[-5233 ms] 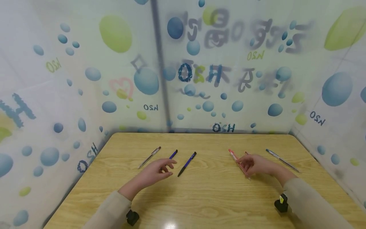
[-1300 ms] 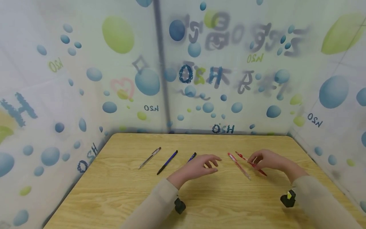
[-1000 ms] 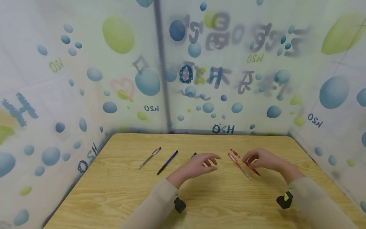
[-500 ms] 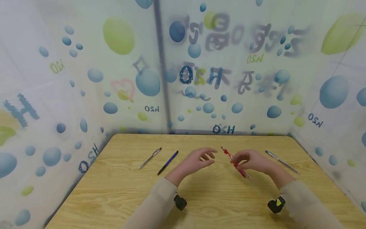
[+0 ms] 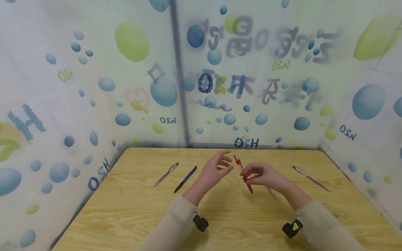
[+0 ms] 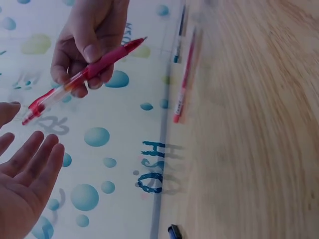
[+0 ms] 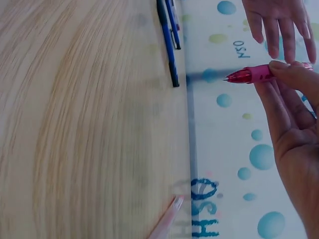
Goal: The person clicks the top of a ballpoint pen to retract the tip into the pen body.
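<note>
My right hand pinches a red pen between thumb and fingers, above the table. This pen has a pink-red grip, a clear barrel and a red clip; its writing tip points down toward me in the head view. Facing its clip end, my left hand has its fingers spread and holds nothing. In the left wrist view a gap shows between those fingers and the pen. Behind my right hand lies a second red pen, partly hidden; the left wrist view shows its red cap.
On the wooden table lie a clear pen with a dark end and a blue pen at left. A clear pen with a blue end lies at right. Another blue pen is hidden behind my left arm. Printed curtains surround the table.
My right hand has picked up the red pen and carried it left over the other red pen toward my left hand. My left hand has moved right, then farther from me, its fingers tilting up.
</note>
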The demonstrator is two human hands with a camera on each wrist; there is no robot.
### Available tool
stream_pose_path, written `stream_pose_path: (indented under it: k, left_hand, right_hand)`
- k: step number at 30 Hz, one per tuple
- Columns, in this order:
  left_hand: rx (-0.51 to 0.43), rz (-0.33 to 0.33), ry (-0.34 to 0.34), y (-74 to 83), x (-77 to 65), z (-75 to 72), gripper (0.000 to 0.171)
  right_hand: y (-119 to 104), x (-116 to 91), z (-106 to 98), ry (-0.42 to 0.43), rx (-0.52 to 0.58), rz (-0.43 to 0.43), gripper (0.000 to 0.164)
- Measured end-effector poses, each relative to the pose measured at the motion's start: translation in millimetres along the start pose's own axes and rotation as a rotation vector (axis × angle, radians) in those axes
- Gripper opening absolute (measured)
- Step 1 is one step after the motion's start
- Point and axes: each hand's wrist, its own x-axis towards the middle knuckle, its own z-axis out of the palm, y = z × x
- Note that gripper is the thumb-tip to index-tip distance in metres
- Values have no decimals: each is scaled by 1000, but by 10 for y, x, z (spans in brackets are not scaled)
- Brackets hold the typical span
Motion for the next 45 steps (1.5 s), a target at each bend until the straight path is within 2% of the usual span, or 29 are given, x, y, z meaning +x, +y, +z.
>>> stream_pose_path:
  k: [13,17,26,36,41,45]
  left_hand:
    - [-146,33,190,155,-44,16,32]
    - [-191,44,216,200,-63,7,31]
    - [-242,37,261,335,-85,-66,30]
    - [-251,79,276,393,-115,-137,28]
    - [-250,120,236,366,-136,-173,29]
    - [-228,125,195,338,-151,-202,34]
  right_hand:
    - [-183,105,255,42,107,-65,24]
    - [-221,125,304,45,116,-115,22]
    - [-326,127,409,62,147,-125,23]
    - [-367,126,547,77,170,-121,23]
    - [-376,121,599,92,175,-132,21]
    - [-394,110,628,103,179,-151,21]
